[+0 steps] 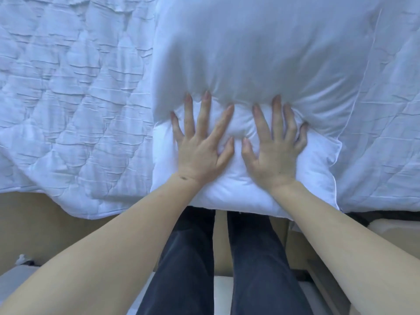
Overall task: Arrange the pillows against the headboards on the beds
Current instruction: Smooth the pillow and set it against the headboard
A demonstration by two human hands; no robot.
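Both bare forearms reach forward and down from the lower corners, wrists nearly level. The left hand lies palm-down on the white pillow, fingers straight and fanned wide, pressing into the fabric. The right hand lies just beside it, thumbs close but apart; its fingers are spread too, the outer two bent at the knuckles and digging into the cloth, which puckers around them. The pillow lies flat on the quilt, its near edge overhanging the bed's side above the person's dark trousers
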